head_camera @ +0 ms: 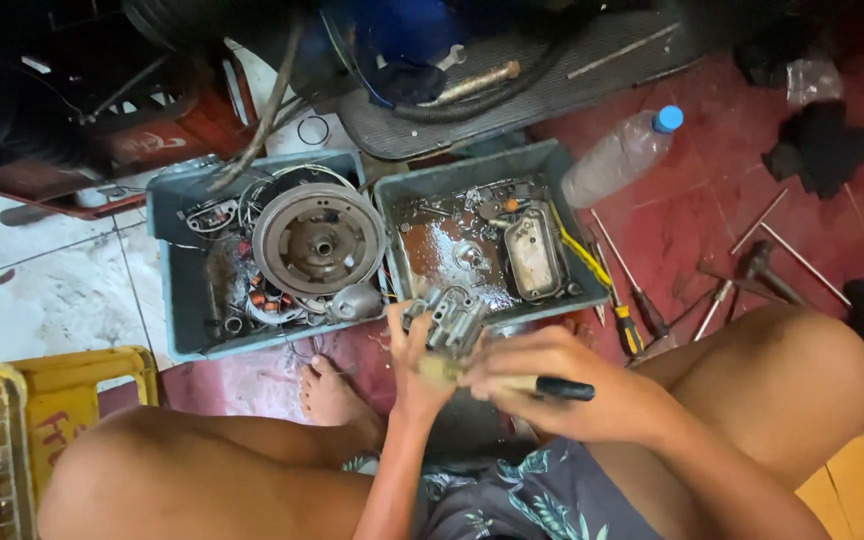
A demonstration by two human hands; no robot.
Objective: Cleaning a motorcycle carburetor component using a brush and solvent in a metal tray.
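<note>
Just below the near rim of the right-hand grey tray (472,175), between two bare knees: left hand (414,370) clasped around a small silvery metal engine part (449,322) with round bores, held upright from beneath. Right hand (552,378) clenched on a brush-like tool (512,382) with a pale worn head and a black handle tip poking out to the right; tool head pressed against the lower edge of the metal part.

Inside that tray: a shallow pool of brownish oily liquid, a rounded rectangular metal cover (534,252), small loose bits at the far wall, a yellow strip (580,250) leaning on the right wall. Touching the tray's left wall: a second grey tray (177,290) holding a large round flywheel-like disc (319,240), copper-wound coils and tangled wires. Right of the landmark tray, on the red floor (692,200): a clear plastic bottle (620,155) with a blue cap lying tilted, then screwdrivers (624,300), one with a yellow-and-black handle, and farther right several long metal rods and T-handled tools (762,265). Well to the right: dark rags (822,145). Behind the tray: a black ribbed mat (512,70) and hoses. Below the tray's left corner: a bare foot (330,392) on the floor. Far left of both trays: a yellow plastic crate (42,410) on white tiles.
</note>
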